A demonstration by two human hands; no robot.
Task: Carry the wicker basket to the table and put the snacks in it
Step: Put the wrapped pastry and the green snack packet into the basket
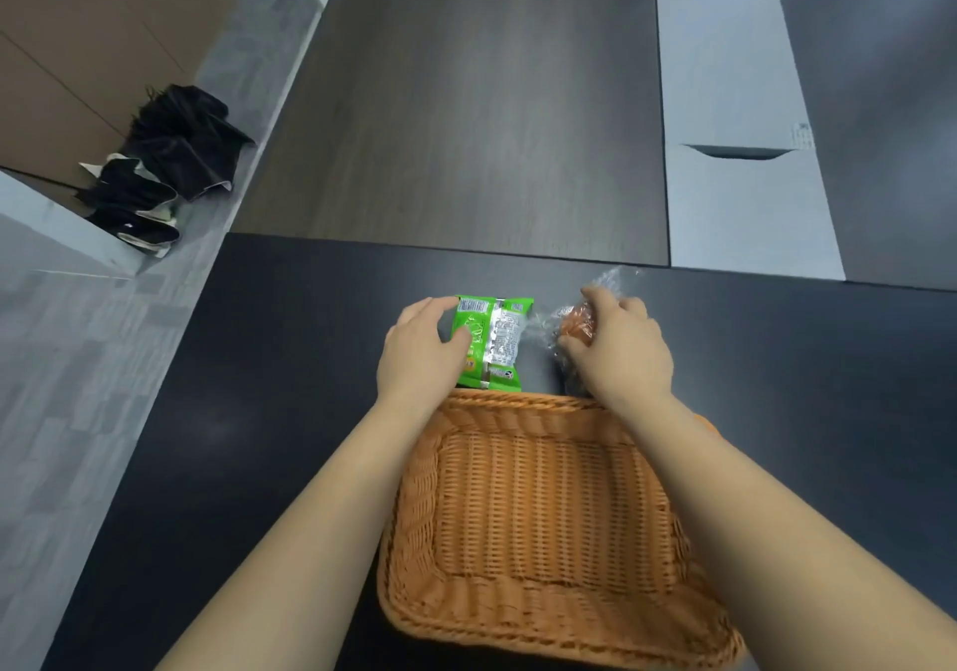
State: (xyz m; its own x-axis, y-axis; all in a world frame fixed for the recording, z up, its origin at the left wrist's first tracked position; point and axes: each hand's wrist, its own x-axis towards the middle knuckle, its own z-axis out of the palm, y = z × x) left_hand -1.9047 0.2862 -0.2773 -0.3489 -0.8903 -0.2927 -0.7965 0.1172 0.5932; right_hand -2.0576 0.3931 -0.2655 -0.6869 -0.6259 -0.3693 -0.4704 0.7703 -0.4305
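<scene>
reaching hands (422, 354) (624, 354) curled over two snacks (494, 341)

We see the wicker basket (544, 515) on the table (259, 411) at its near edge, both forearms crossing over it, nothing in it. Just beyond the basket's far rim: snack packet (492, 344) left with the left hand (419, 354) on its left edge, wrapped snack (575, 331) right under the right hand (621, 349), the two snacks just beside each other. Far left of the basket, on the floor, a folded umbrella (171, 152); beyond the basket to the right, a long box (735, 100).
</scene>
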